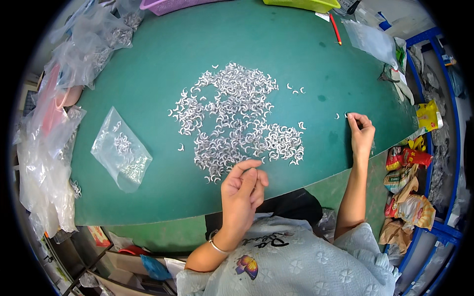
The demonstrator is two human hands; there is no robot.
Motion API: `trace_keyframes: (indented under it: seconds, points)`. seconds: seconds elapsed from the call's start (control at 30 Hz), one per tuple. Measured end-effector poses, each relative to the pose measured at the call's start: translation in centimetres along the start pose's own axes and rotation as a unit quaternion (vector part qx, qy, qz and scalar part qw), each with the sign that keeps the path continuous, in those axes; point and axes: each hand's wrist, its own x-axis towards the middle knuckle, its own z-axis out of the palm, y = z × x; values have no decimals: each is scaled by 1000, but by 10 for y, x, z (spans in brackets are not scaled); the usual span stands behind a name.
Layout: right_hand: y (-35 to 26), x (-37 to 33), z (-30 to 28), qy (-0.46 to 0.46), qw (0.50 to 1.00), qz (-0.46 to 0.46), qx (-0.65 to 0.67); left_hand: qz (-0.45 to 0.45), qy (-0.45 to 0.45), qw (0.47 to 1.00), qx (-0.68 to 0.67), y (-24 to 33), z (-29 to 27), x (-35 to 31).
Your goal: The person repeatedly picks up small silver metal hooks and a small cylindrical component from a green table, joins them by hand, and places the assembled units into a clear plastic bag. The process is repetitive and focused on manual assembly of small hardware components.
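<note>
A wide spread of small silvery crescent-shaped metal pieces (237, 106) lies on the green tabletop. My left hand (242, 190) is at the near edge of this pile, its fingers curled and the thumb pressed toward the index finger; whether a piece is between them is hidden. Off to the right, my right hand (362, 134) pinches a small crescent piece (346, 115) at the table surface, thumb and index fingertip together. Just left of it lies another single crescent (337, 116). A few loose crescents (296, 91) lie apart from the pile's right side.
A clear plastic bag (122, 150) holding more crescents lies at left. Filled plastic bags (94, 49) crowd the left edge. Purple (177, 5) and lime-green (301, 5) baskets stand at the far edge, near a red pen (335, 29). Blue shelving (444, 98) and packages (407, 158) are at right.
</note>
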Motion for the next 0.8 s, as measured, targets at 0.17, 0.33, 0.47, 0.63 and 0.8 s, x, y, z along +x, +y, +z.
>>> trace_keyframes:
  seconds: [0.17, 0.33, 0.47, 0.63, 0.8]
  points:
    - [-55, -25, -3, 89, 985, -124, -83, -19, 6, 1000, -23, 2, 1, -2]
    - [-99, -49, 22, -75, 977, -196, -32, -39, -5, 996, -76, -2, -1, 0]
    - [-102, -55, 31, -90, 971, -215, -57, -57, -17, 993, -98, -2, -4, -1]
    - [-103, -59, 31, -68, 969, -236, 21, -33, -28, 995, -87, -7, -8, -1]
    - [-128, -71, 21, -130, 955, -189, 186, -42, -11, 998, 36, -5, 4, 2]
